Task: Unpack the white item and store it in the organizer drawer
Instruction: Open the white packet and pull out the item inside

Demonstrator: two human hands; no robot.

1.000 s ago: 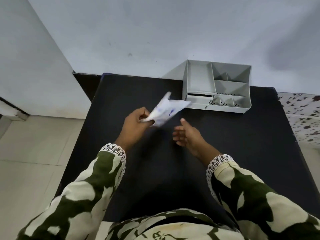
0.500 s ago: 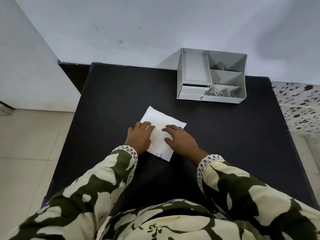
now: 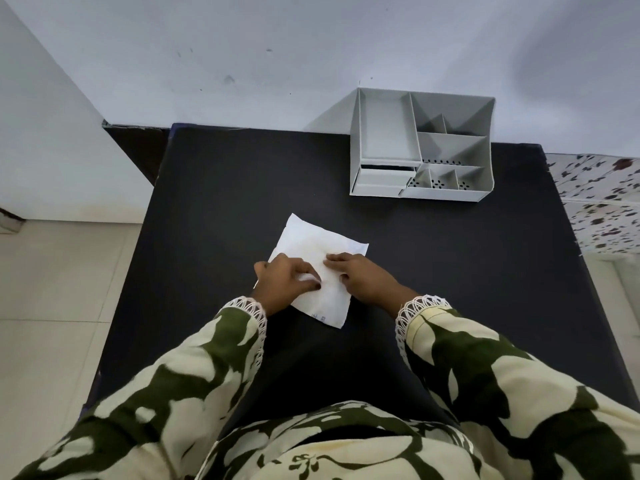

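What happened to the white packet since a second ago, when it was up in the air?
The white packet came down from the left hand's pinch and now lies flat on the black table. The right hand, which was open and off it, now rests on it too, so both hands press it. The grey organizer stayed at the far edge, its drawer slightly open.

packet (image 3: pixel 313 249) print unreadable, near edge under hands

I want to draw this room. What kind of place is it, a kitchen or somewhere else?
Probably a plain room in a home, not clearly a kitchen. A black table stands against a bare wall, a grey desk organizer sits on it, and the floor is pale tile.
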